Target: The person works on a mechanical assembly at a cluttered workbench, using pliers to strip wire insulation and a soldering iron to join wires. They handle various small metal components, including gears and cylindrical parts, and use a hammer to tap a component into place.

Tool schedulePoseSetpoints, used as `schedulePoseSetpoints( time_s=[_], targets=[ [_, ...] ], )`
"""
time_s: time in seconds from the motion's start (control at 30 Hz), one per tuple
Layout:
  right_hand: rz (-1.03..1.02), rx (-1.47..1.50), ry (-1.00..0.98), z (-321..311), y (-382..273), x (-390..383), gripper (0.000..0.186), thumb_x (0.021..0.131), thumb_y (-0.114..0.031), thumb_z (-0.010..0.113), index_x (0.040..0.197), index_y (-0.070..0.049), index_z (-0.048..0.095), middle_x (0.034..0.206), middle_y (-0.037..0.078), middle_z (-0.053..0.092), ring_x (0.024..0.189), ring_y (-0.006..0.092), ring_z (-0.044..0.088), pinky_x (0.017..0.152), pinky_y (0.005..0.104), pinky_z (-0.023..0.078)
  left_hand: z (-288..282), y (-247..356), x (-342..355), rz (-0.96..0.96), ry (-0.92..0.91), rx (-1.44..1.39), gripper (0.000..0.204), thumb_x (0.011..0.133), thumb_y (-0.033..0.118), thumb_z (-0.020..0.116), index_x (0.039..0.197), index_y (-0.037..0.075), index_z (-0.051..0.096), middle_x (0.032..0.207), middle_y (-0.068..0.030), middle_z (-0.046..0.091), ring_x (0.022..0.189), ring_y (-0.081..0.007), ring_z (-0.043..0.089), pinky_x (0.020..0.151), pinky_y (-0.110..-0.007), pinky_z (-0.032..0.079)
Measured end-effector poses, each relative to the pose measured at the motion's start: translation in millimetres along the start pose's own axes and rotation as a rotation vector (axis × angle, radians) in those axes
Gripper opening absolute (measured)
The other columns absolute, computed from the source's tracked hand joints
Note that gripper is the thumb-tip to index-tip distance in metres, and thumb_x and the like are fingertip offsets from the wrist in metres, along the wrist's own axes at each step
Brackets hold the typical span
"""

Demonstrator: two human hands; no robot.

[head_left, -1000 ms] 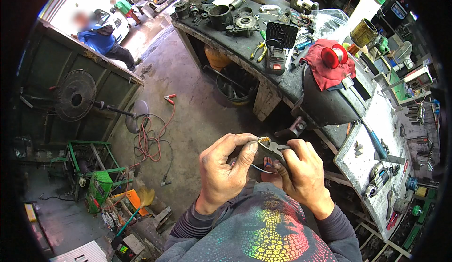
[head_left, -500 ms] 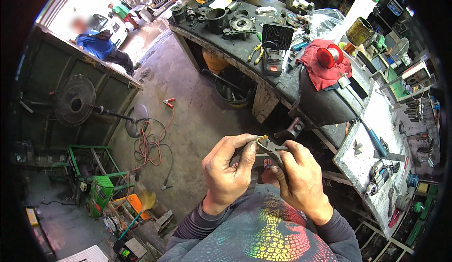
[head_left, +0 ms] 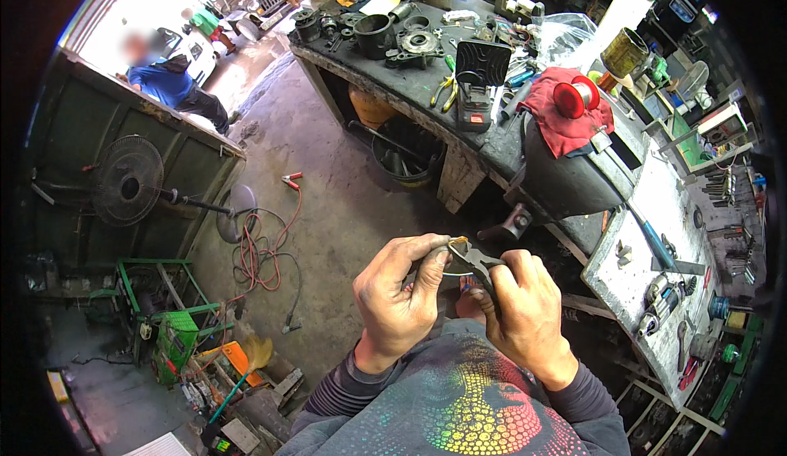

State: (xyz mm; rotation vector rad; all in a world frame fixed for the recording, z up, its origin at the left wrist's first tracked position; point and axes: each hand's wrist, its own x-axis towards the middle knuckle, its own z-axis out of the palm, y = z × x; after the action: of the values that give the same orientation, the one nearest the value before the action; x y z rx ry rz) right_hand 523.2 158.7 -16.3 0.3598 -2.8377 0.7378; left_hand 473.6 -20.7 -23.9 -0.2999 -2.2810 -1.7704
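Note:
In front of my chest, my left hand point(head_left: 400, 290) is closed in a pinch between thumb and forefinger. At its fingertips is a small brass-coloured metal piece point(head_left: 460, 240), its far end hidden by the fingers. My right hand point(head_left: 525, 313) is wrapped round the handles of dark metal pliers point(head_left: 475, 259). The plier jaws point up and left and meet the brass piece, though how firmly they bite is too small to tell. A thin pale strand point(head_left: 452, 273) shows just below the jaws, between the two hands.
Ahead stands a dark workbench point(head_left: 328, 63) with machine parts, an open black case point(head_left: 482, 71), a red cloth point(head_left: 541, 116) and a wire spool point(head_left: 571, 97). Tools lie on the right-hand table point(head_left: 611, 272). Red cables point(head_left: 258, 251) and a fan point(head_left: 129, 184) are at left. People stand beyond.
Both hands keep almost the same place and grip, the pliers still at the brass piece. The view has shifted very slightly, and the person in blue appears a little further left.

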Motion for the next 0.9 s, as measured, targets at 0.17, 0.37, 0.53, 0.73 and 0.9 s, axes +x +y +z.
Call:
schedulePoseSetpoints(
  time_s=[0.17, 0.37, 0.53, 0.73, 0.9],
  targets=[
    [-0.015, 0.023, 0.01, 5, 1, 4, 0.031, 0.071, -0.011, 0.078, 0.095, -0.005, 0.06, 0.096, 0.015, 0.053, 0.083, 0.0327, 0.055, 0.07, 0.0424, 0.046, -8, -3, 3, -0.011, -0.047, -0.027, 0.011, 0.097, 0.0, 0.07, 0.106, -0.005, 0.073, 0.095, -0.009, 0.073, 0.084, -0.012, 0.069, 0.075, -0.024, 0.054],
    [0.01, 0.093, -0.021, 9, -3, 11, 0.028, 0.073, -0.011, 0.078, 0.094, -0.005, 0.06, 0.092, 0.014, 0.053, 0.079, 0.0327, 0.056, 0.066, 0.0426, 0.046, -16, -9, 7, -0.05, -0.058, -0.075, 0.012, 0.096, 0.004, 0.073, 0.105, -0.003, 0.075, 0.095, -0.0109, 0.075, 0.079, -0.0151, 0.071, 0.069, -0.027, 0.056],
    [0.04, 0.138, 0.091, 18, -15, 17, 0.023, 0.081, -0.013, 0.077, 0.093, -0.004, 0.06, 0.089, 0.013, 0.053, 0.077, 0.033, 0.057, 0.064, 0.0442, 0.047, -26, -13, 12, -0.104, -0.146, -0.141, 0.013, 0.099, 0.001, 0.067, 0.109, -0.006, 0.071, 0.095, -0.0074, 0.071, 0.082, -0.0114, 0.069, 0.075, -0.025, 0.057],
    [0.087, 0.162, 0.006, 15, -24, 16, 0.022, 0.083, -0.013, 0.077, 0.091, -0.004, 0.059, 0.085, 0.013, 0.053, 0.075, 0.0336, 0.058, 0.061, 0.0439, 0.048, -31, -18, 14, -0.138, -0.149, -0.224, 0.013, 0.097, 0.002, 0.069, 0.107, -0.004, 0.074, 0.093, -0.009, 0.072, 0.077, -0.0121, 0.068, 0.07, -0.026, 0.054],
    [0.12, 0.183, 0.012, 23, -18, 9, 0.024, 0.079, -0.011, 0.077, 0.088, -0.007, 0.055, 0.085, 0.012, 0.054, 0.075, 0.0343, 0.06, 0.06, 0.0457, 0.049, -29, -25, 14, -0.137, -0.161, -0.198, 0.012, 0.095, 0.005, 0.068, 0.102, -0.003, 0.074, 0.088, -0.0093, 0.072, 0.076, -0.0149, 0.066, 0.069, -0.029, 0.053]
  ],
)
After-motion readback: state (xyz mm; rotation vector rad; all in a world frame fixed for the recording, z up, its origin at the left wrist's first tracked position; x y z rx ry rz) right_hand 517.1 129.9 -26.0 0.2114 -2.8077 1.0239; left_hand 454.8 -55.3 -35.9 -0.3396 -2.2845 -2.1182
